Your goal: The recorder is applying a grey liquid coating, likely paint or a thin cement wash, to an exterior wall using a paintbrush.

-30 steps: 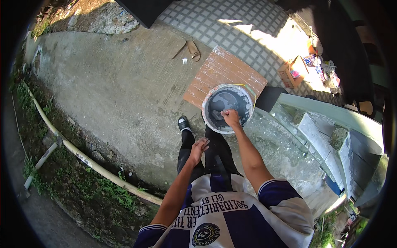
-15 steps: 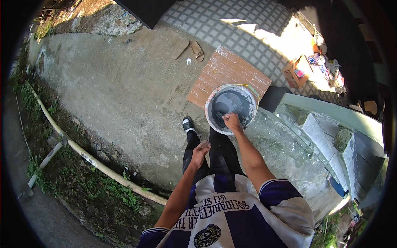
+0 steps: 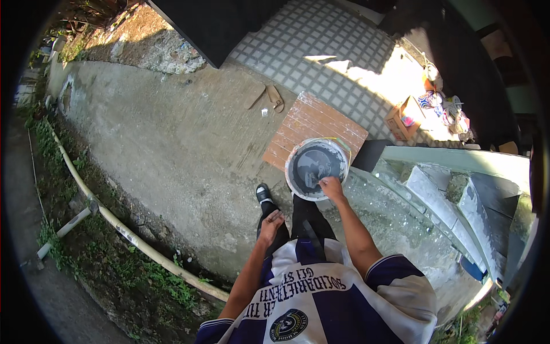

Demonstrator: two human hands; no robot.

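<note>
Right hand (image 3: 330, 187) shifted rightward over bucket (image 3: 299, 194), grey mixture (image 3: 316, 159) just beyond.

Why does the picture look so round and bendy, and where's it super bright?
Head view: the fisheye lens leaves dark corners and likely exaggerates the curve of the long pipe; head view: glaring sunlight washes out the floor patch beside the cardboard box, while the bucket sits in shade.

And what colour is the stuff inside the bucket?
The contents of the bucket look grey, darker and lighter in places; best seen in the head view.
</note>
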